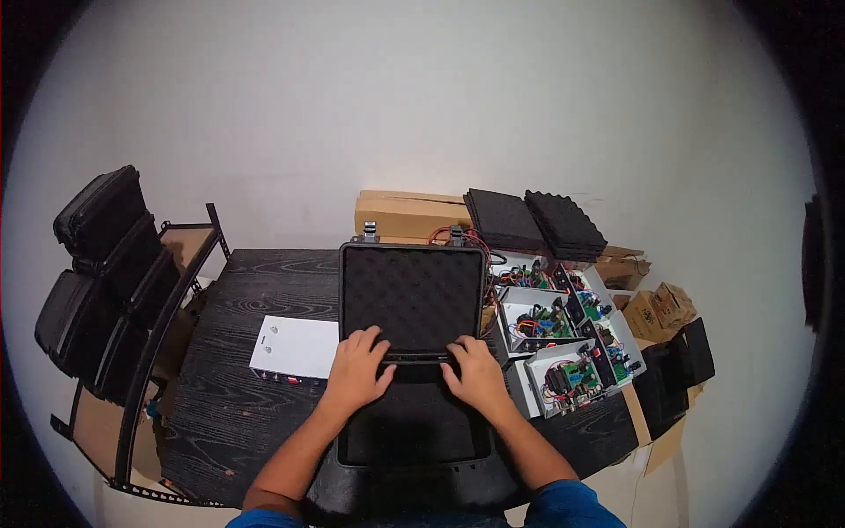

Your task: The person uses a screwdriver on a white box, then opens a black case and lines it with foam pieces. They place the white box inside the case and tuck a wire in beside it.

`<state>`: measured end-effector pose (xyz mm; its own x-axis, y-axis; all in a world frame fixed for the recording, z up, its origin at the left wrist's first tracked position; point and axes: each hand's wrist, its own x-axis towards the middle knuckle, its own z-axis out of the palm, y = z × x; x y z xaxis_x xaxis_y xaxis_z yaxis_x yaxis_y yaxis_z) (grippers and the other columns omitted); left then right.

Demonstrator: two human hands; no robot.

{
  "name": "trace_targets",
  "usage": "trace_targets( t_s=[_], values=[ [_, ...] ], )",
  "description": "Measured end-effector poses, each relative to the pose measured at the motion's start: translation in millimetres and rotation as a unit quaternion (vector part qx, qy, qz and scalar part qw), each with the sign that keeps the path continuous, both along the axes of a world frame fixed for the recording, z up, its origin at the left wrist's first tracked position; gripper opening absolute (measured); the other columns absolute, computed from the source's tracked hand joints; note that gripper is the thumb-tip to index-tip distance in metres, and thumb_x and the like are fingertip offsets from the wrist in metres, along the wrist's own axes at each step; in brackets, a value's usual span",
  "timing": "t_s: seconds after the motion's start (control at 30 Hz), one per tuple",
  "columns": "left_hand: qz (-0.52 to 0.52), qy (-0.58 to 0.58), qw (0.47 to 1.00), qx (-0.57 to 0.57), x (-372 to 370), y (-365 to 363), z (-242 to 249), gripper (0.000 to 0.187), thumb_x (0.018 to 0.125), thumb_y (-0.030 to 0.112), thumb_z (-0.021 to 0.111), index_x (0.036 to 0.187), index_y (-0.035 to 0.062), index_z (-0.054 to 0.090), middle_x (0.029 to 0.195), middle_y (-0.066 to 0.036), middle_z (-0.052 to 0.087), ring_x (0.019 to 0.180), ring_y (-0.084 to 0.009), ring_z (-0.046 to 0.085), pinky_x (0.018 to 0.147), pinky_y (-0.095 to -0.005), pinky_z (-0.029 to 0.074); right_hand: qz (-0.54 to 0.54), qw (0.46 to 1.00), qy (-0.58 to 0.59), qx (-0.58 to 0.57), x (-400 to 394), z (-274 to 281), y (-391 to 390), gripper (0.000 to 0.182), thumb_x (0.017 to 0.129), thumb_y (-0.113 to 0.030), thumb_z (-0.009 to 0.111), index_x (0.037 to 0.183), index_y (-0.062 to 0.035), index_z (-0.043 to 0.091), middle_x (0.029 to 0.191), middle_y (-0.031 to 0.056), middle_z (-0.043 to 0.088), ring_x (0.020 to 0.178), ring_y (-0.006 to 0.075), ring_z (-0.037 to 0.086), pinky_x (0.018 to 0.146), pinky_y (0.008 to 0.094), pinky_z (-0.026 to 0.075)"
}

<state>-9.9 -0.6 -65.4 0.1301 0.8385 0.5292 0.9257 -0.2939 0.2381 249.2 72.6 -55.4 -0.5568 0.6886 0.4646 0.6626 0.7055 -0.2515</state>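
touching the case [411, 304], left hand [354, 370] and right hand [476, 371], grip apart, white box [297, 345] and circuit boxes [554, 358] flanking

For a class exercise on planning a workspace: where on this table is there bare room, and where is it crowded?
The black tabletop looks bare behind the white box, left of the open case, and again between that box and the front edge, outside the left forearm. Right is crowded: open electronics boxes.
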Motion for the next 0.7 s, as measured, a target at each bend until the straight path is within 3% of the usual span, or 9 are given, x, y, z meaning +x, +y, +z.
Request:
trace_targets(
  t_s=[0.13,0.23,0.33,0.47,0.6,0.7],
  values=[
    [0.015,-0.015,1.000,0.001,-1,2,-6,0.052,0.083,0.029,0.082,0.124,0.0011,0.068,0.134,-0.018,0.058,0.122,-0.0372,0.056,0.101,-0.0486,0.048,0.035,0.999,-0.031,0.021,-18,4,9,0.039,0.088,-0.025,0.078,0.117,0.0011,0.072,0.117,0.0152,0.065,0.111,0.0348,0.063,0.095,0.0445,0.054],
    [-0.015,-0.006,1.000,-0.005,0,1,-3,0.051,0.083,0.028,0.082,0.123,0.0001,0.068,0.129,-0.018,0.060,0.119,-0.0366,0.058,0.100,-0.0479,0.050,0.124,0.992,0.009,0.019,-39,3,19,0.038,0.090,-0.027,0.077,0.118,-0.0001,0.072,0.118,0.0153,0.065,0.111,0.0358,0.063,0.095,0.0448,0.054],
    [-0.008,-0.016,0.999,-0.027,0,1,-3,0.049,0.083,0.028,0.082,0.121,0.0000,0.068,0.123,-0.016,0.062,0.115,-0.0351,0.059,0.098,-0.0459,0.051,0.231,0.971,0.026,-0.060,-56,3,20,0.036,0.092,-0.028,0.076,0.116,-0.0014,0.073,0.118,0.0151,0.065,0.110,0.0360,0.063,0.096,0.0449,0.053],
    [0.020,-0.017,0.999,-0.033,1,1,-1,0.047,0.083,0.028,0.081,0.120,0.0002,0.069,0.117,-0.015,0.064,0.111,-0.0344,0.060,0.096,-0.0443,0.052,0.187,0.979,0.048,-0.064,-44,-1,24,0.031,0.092,-0.024,0.074,0.114,-0.0013,0.073,0.113,0.0148,0.068,0.109,0.0351,0.066,0.096,0.0451,0.054],
    [-0.001,-0.040,0.999,-0.015,-1,3,-7,0.045,0.083,0.028,0.081,0.117,0.0002,0.070,0.116,-0.015,0.064,0.109,-0.0349,0.060,0.096,-0.0446,0.051,0.050,0.993,0.102,-0.042,-16,-5,23,0.029,0.090,-0.020,0.075,0.111,-0.0007,0.073,0.114,0.0142,0.071,0.105,0.0367,0.068,0.093,0.0465,0.055],
    [-0.005,-0.046,0.999,-0.013,-3,5,-4,0.044,0.083,0.028,0.081,0.116,-0.0001,0.070,0.114,-0.015,0.064,0.108,-0.0352,0.060,0.096,-0.0452,0.051,0.071,0.989,0.114,-0.061,0,-15,18,0.030,0.091,-0.019,0.075,0.114,-0.0009,0.073,0.121,0.0158,0.071,0.116,0.0383,0.066,0.104,0.0476,0.051]
  ],
)
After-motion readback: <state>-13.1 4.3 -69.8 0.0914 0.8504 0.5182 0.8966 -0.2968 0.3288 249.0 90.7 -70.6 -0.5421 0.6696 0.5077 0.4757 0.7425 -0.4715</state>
